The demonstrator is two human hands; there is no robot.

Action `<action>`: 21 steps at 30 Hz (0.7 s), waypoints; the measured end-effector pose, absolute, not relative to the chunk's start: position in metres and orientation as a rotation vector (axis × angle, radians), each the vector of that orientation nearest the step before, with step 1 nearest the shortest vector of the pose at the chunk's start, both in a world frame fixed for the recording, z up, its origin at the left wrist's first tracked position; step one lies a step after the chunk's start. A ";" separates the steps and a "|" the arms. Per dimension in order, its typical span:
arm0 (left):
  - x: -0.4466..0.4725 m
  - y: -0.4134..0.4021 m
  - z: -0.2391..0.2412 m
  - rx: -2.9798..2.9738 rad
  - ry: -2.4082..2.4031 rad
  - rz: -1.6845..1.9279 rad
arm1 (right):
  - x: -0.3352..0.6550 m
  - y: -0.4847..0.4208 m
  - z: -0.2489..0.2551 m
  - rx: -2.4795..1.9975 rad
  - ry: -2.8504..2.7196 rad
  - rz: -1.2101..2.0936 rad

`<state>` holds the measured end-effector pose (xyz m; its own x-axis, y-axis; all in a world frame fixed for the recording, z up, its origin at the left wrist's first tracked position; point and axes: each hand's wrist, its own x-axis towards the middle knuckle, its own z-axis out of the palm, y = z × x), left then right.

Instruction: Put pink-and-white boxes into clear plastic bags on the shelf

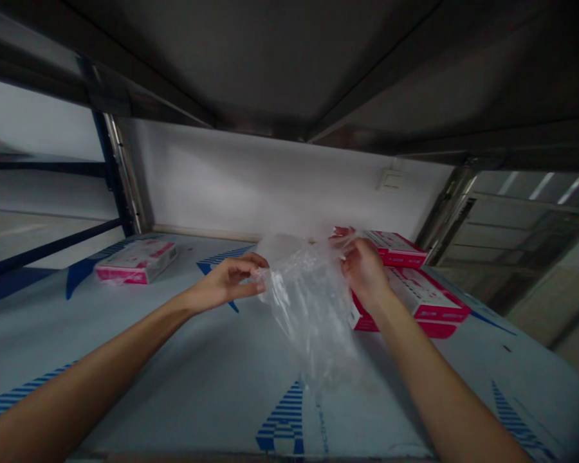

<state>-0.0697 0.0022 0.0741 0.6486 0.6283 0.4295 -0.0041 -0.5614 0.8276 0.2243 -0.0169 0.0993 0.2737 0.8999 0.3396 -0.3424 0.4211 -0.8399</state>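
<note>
A clear plastic bag (pixel 311 315) hangs between my two hands above the shelf. My left hand (pixel 236 276) pinches its left upper edge between thumb and fingers. On the other side my right hand (pixel 364 267), slightly blurred, is closed on the bag's upper right part. Through the thin film I make out nothing inside the bag. Behind and beside my right hand, pink-and-white boxes are stacked: an upper box (pixel 398 247) at the back and a lower box (pixel 427 296) nearer to me.
Another pink-and-white box (pixel 137 260) lies at the shelf's left. The shelf surface (pixel 197 386) wears a pale film with blue markings. A dark metal shelf (pixel 270 64) hangs low overhead. Metal posts (pixel 123 173) stand at the sides, and a switch (pixel 390 180) sits on the white wall.
</note>
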 end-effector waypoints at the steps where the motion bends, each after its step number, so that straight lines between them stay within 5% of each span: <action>1: -0.073 0.005 0.075 1.956 0.500 0.933 | 0.233 -0.017 0.103 -0.704 -0.879 0.915; 8: -0.081 0.023 0.069 1.485 0.523 0.887 | 0.259 -0.020 0.112 -0.770 -0.762 1.146; 16: -0.068 0.033 0.059 1.053 0.699 1.318 | 0.203 -0.032 0.083 -1.068 -1.471 1.070; 21: -0.063 0.026 0.052 1.388 0.521 1.235 | 0.177 -0.030 0.049 -1.096 -1.619 1.022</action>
<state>-0.0633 0.0256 0.0525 0.3481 0.8618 0.3689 -0.3370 -0.2522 0.9071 0.1768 -0.0296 0.0490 -0.2003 0.9538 0.2241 0.2076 0.2648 -0.9417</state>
